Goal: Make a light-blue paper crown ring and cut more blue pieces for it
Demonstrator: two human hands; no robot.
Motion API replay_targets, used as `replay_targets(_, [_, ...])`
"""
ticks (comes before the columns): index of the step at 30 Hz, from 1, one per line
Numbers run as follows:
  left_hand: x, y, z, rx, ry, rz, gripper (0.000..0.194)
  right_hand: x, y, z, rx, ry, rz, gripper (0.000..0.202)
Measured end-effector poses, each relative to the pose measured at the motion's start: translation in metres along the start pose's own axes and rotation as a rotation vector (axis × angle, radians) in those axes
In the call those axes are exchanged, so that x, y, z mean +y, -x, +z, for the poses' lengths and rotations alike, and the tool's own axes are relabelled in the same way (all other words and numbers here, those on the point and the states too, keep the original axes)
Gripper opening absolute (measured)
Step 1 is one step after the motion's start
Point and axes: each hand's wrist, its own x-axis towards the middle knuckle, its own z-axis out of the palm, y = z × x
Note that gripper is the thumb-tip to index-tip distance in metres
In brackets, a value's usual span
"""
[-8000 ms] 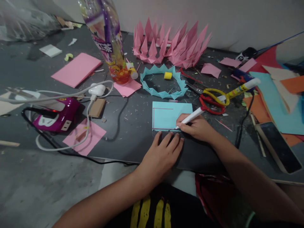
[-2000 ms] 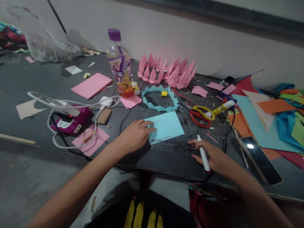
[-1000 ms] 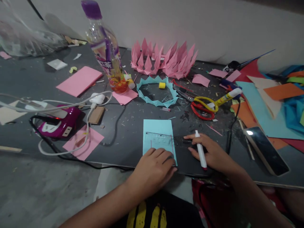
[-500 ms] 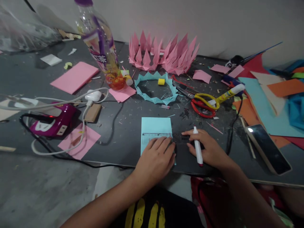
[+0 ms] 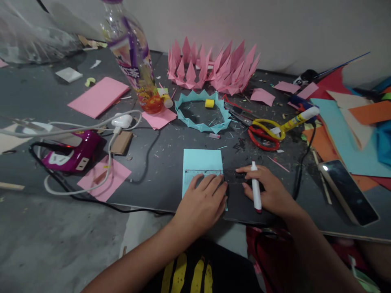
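Observation:
Light blue paper (image 5: 203, 158) lies flat at the table's front edge, with a clear ruler (image 5: 195, 172) across it. My left hand (image 5: 203, 199) rests palm down over the paper's lower part, its fingers lying on the ruler and the sheet. The ruler runs on past the paper's right edge. Just right of the paper, my right hand (image 5: 269, 189) holds a white marker (image 5: 255, 188) upright between its fingers, dark red end down. Its index finger reaches out to the ruler's dark right end.
Beyond the paper sit a light blue paper ring (image 5: 201, 126), pink paper crowns (image 5: 210, 71), scissors (image 5: 264, 132) and a glue stick (image 5: 301, 120). A phone (image 5: 350, 193) lies at right. At left are a bottle (image 5: 134, 65), a purple power adapter (image 5: 75, 150) with cables, and pink paper (image 5: 99, 96).
The whole view has shifted slightly. Both hands, the ruler and the marker keep nearly the same places relative to the paper.

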Motion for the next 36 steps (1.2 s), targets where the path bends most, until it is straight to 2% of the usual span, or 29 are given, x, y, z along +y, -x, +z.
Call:
replay_targets(14, [0.0,-0.001,0.0,0.029,0.028,-0.002,0.027,0.002,0.003,0.001,-0.003,-0.031,0.032,0.02])
replay_targets(19, [0.001,-0.001,0.001,0.015,0.034,-0.02,0.026,0.001,0.003,-0.001,0.033,-0.187,0.171,0.019])
replay_targets(22, [0.0,0.0,0.0,-0.008,0.013,-0.001,0.027,0.001,0.001,-0.002,0.011,-0.222,0.24,0.021])
replay_targets(25, [-0.001,0.001,0.0,-0.012,-0.002,0.018,0.029,0.002,-0.001,0.0,-0.03,-0.194,0.175,0.024])
replay_targets(28, [0.001,0.003,0.0,-0.022,-0.037,0.021,0.03,0.002,-0.002,0.003,-0.018,-0.184,0.138,0.024])
replay_targets(33, [0.015,0.006,0.001,-0.052,-0.162,-0.048,0.035,0.001,-0.002,0.003,-0.016,-0.179,0.112,0.022])
replay_targets(36, [0.024,0.007,0.004,-0.025,-0.202,-0.09,0.037,0.0,-0.002,0.002,-0.016,-0.166,0.113,0.022])
